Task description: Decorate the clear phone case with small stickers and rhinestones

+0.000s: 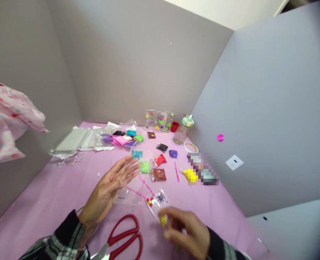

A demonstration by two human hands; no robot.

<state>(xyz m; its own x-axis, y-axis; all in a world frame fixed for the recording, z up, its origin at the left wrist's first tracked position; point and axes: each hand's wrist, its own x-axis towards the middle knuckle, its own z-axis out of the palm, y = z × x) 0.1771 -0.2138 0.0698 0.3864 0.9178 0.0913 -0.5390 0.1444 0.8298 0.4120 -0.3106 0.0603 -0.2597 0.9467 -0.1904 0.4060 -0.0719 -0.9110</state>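
Note:
My left hand [111, 189] is held palm up with its fingers stretched out flat, and a clear plastic case [138, 177] lies across the fingertips. Green clay [145, 167] and teal clay [136, 154] show through or beside the case. My right hand [185, 230], blurred, pinches a small piece of yellow clay [163, 219] just under a clear piece decorated with a purple star flower [160, 197]. Thin pink sticks [142, 183] lie below the case. Red-handled scissors [124, 236] lie on the pink table between my forearms.
Bags of coloured clay [122, 139] lie at the back, with red [160, 159], brown [158, 174], purple [173, 153] and yellow [190, 175] lumps nearer. Decorated clear cases [160, 120] lean on the back wall beside a red cup [174, 126] and a jar [183, 131]. Grey partition walls close three sides.

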